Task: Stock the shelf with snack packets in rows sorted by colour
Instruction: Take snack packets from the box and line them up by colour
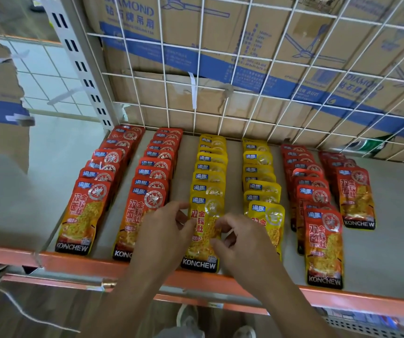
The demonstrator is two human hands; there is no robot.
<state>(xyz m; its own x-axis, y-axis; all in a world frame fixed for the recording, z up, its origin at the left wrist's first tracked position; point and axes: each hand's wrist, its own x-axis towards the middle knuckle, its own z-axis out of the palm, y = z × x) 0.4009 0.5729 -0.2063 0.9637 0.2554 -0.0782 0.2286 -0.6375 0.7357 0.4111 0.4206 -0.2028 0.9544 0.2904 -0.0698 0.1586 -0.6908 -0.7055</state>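
Observation:
Six rows of flat snack packets lie overlapped on the grey shelf [391, 252]. Two orange-red rows [86, 211] [147, 181] are on the left, two yellow rows [209, 176] [260, 181] in the middle, two red rows [322, 247] [355, 198] on the right. The front yellow packet [204, 240] of the left yellow row lies at the shelf's front edge. My left hand [164, 230] rests at its left side and my right hand [242, 240] at its right side, fingers curled and apart, fingertips touching its edges. Neither hand lifts it.
An orange rail [74, 262] runs along the shelf front. A white wire grid [244, 93] backs the shelf, with cardboard boxes [196, 45] behind it. A slotted upright [81, 64] stands at the back left. Bare shelf surface lies right of the last red row. Shoes show on the floor below.

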